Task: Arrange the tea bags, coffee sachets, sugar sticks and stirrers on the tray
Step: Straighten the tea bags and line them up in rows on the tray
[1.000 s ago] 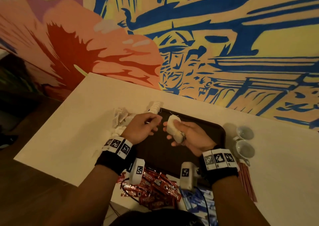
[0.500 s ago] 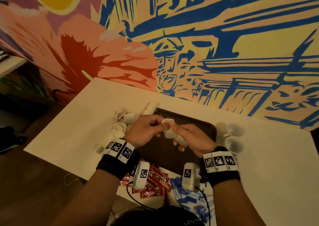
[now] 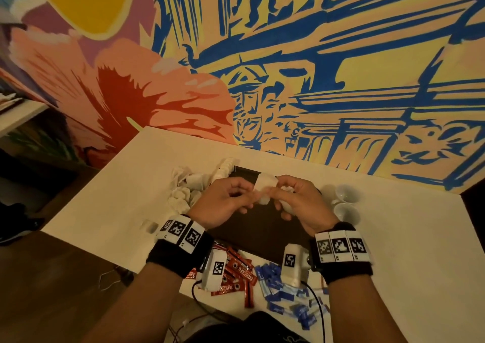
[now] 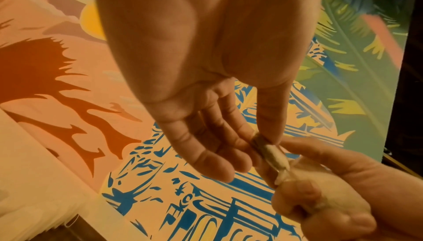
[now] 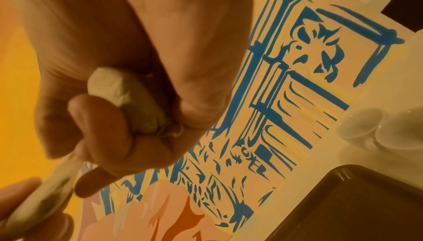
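White tea bag (image 3: 265, 185); dark brown tray (image 3: 262, 227); red sachets (image 3: 236, 277).

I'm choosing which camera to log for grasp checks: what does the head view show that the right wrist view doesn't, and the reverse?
Only the head view shows the red coffee sachets, the blue sugar sticks and the loose tea bag pile on the table.

Only the right wrist view shows a second tea bag bunched in the right hand.

Both show the dark tray, the white cups and the tea bag that both hands pinch.
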Demonstrator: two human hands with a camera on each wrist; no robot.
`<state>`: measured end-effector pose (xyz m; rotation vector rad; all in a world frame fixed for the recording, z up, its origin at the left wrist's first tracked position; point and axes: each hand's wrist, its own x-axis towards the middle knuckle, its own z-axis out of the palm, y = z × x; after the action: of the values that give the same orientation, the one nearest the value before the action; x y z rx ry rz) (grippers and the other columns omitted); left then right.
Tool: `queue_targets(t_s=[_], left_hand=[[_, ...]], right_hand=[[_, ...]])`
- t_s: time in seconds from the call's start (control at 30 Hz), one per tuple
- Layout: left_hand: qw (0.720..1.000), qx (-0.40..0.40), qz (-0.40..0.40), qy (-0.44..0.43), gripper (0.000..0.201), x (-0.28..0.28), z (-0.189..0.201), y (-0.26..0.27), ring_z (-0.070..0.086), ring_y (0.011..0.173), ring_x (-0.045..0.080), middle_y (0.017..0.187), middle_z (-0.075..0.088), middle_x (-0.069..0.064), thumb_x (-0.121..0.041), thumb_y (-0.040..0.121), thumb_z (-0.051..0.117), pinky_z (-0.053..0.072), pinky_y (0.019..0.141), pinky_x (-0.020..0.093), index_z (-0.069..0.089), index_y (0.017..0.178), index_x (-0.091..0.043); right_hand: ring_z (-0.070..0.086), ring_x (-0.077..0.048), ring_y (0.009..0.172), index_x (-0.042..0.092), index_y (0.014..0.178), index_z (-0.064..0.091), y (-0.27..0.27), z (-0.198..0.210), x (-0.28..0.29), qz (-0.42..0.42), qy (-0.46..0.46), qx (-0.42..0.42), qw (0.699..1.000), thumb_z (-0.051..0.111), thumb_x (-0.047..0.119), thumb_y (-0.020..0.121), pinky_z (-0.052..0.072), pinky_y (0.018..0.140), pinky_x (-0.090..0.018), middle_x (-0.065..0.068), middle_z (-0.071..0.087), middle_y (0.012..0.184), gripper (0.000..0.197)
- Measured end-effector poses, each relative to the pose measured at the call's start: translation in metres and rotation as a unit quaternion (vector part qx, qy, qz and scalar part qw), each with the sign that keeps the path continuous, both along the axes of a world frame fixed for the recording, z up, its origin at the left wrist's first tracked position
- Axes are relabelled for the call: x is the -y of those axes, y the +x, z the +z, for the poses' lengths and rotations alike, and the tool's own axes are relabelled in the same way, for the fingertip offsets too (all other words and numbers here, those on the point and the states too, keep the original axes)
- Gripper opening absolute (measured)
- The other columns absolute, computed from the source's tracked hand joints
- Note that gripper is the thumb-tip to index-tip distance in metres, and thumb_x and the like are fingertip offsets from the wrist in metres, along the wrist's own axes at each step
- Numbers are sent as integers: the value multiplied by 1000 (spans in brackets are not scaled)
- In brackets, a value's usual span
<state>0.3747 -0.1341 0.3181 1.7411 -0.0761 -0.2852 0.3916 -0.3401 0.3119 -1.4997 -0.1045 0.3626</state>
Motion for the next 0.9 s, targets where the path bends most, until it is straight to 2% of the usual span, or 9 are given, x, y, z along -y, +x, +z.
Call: queue_targets(t_s=[0.03, 0.07, 0.17, 0.3, 0.47, 0.57, 0.73, 0.8, 0.9], left_hand=[[1000, 3, -8, 9, 14, -1, 0, -1, 67, 79, 18, 86, 73, 7, -16, 88, 74, 56, 74, 34, 69, 98, -8], [1000, 7, -17, 17, 15, -1, 0, -2, 67, 80, 18, 87, 73, 9, -16, 88, 74, 56, 74, 33, 69, 99, -8], [999, 16, -21, 18, 24, -2, 1, -5, 68, 83, 19, 98, 69, 19, -17, 88, 74, 56, 75, 36, 68, 110, -11], [999, 32, -8, 8, 26, -1, 2, -13, 67, 80, 19, 95, 73, 12, -33, 86, 71, 55, 74, 36, 73, 105, -15], [998, 45, -19, 43, 13, -5, -4, -19, 64, 75, 16, 87, 72, 14, -27, 89, 72, 54, 72, 32, 77, 91, -14], [997, 47, -29, 47, 15, -6, 0, -20, 67, 79, 17, 92, 74, 14, -23, 89, 73, 55, 71, 30, 75, 92, -8], [992, 32, -65, 104, 23, -18, 1, -10, 70, 86, 35, 94, 76, 10, -30, 88, 74, 57, 80, 45, 76, 96, -8], [988, 19, -85, 127, 24, -23, 1, -5, 70, 86, 34, 93, 76, 10, -33, 86, 76, 56, 81, 46, 77, 97, -13], [984, 10, -95, 150, 23, -32, 2, 4, 68, 77, 29, 90, 76, 11, -34, 85, 77, 55, 77, 39, 78, 95, -13]], right_hand=[[50, -16, 59, 22, 88, 77, -2, 1, 1, -4, 14, -9, 1000, 77, 23, 89, 36, 44, -25, -8, 58, 67, 2], [50, -15, 60, 20, 92, 78, -3, 1, 1, -12, 20, -8, 1000, 77, 24, 89, 36, 44, -25, -8, 58, 70, 6], [48, -14, 60, 17, 93, 80, -8, 3, 0, -24, 16, 2, 1000, 77, 25, 88, 37, 44, -23, -10, 55, 71, 9], [47, -14, 59, 14, 94, 80, -13, 6, -1, -13, -4, 23, 1000, 78, 28, 87, 37, 46, -23, -7, 54, 66, 16], [46, -13, 58, 15, 93, 81, -14, 7, -5, -25, -19, 20, 999, 79, 29, 86, 37, 48, -24, -2, 55, 62, 15], [46, -15, 57, 15, 90, 81, -16, 9, -10, -11, -24, 27, 999, 78, 27, 87, 36, 47, -24, -3, 57, 63, 13], [47, -14, 55, 17, 89, 81, -18, 9, -19, -1, -33, 38, 999, 77, 27, 88, 37, 46, -23, -1, 59, 60, 11], [46, -15, 56, 17, 90, 81, -17, 8, -22, -3, -40, 35, 999, 77, 28, 88, 37, 47, -23, -3, 59, 61, 12], [47, -14, 60, 17, 95, 81, -14, 1, -29, 1, -35, 12, 999, 75, 29, 89, 39, 48, -24, 0, 59, 64, 14]])
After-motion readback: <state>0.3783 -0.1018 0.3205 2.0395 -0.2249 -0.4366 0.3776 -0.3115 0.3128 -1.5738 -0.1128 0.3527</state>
